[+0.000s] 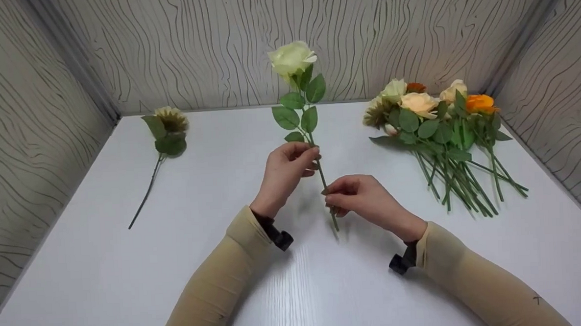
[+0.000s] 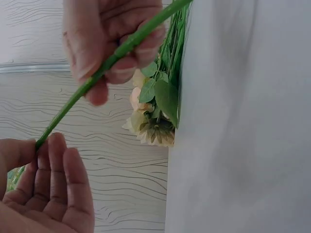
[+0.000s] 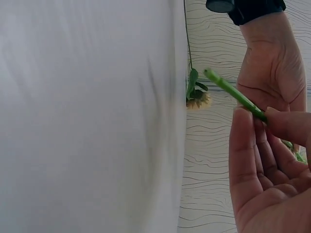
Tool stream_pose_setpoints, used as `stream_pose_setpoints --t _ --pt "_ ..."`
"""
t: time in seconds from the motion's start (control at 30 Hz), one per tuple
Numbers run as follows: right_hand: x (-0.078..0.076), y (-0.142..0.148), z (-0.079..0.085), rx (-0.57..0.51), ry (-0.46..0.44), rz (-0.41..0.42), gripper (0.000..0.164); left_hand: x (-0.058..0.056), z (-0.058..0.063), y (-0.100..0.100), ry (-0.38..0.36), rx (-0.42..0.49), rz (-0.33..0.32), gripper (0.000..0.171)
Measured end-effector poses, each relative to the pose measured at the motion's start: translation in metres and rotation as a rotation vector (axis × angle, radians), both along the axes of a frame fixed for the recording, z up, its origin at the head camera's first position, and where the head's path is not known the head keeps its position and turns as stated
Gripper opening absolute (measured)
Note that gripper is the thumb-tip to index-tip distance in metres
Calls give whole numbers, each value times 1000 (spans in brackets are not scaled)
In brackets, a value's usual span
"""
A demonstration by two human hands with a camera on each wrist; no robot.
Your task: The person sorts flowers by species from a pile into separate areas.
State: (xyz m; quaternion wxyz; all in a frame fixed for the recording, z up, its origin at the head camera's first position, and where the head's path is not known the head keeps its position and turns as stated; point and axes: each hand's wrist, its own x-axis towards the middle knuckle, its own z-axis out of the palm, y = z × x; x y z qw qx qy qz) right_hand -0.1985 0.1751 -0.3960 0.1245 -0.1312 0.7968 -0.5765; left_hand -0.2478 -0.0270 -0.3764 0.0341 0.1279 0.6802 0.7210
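A pale cream-green artificial rose (image 1: 292, 60) with several green leaves is held up over the middle of the white table. My left hand (image 1: 289, 170) pinches its stem just below the lowest leaves. Lower down, my right hand (image 1: 363, 199) pinches the same stem near its bottom end, between thumb and fingertips. In the left wrist view the green stem (image 2: 112, 60) slants across, running from the left hand (image 2: 46, 189) to the right hand (image 2: 114, 43). The right wrist view shows the cut stem end (image 3: 221, 82) poking out past the right hand's (image 3: 272, 165) fingers.
On the left of the table (image 1: 104, 279) lies a single flower (image 1: 171, 120) with a dark stem. A pile of artificial flowers (image 1: 419, 104), cream, peach and orange, lies at the right with stems toward the front. Wood-patterned walls (image 1: 207, 44) close the back and sides.
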Motion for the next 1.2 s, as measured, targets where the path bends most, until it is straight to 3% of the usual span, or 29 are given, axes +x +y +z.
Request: stream_pose_setpoints --t 0.13,0.3,0.47,0.57,0.7,0.93,1.2 --pt "4 -3 -2 19 -24 46 30 -4 3 -4 -1 56 32 22" --pt "5 -4 -2 33 -9 27 29 -4 1 -3 -10 78 -9 25" --pt "4 -2 1 28 10 36 30 -7 1 -7 -16 69 -2 24" --pt "2 4 9 16 36 22 30 -12 2 -21 -36 31 14 24" --pt "-3 23 25 2 89 -41 32 -26 2 -50 -95 -93 30 23" --pt "-11 59 48 -18 173 -169 34 -54 0 -105 -198 -453 96 26" --pt "-14 72 57 -34 175 -198 39 -73 -11 -129 -279 -664 123 28"
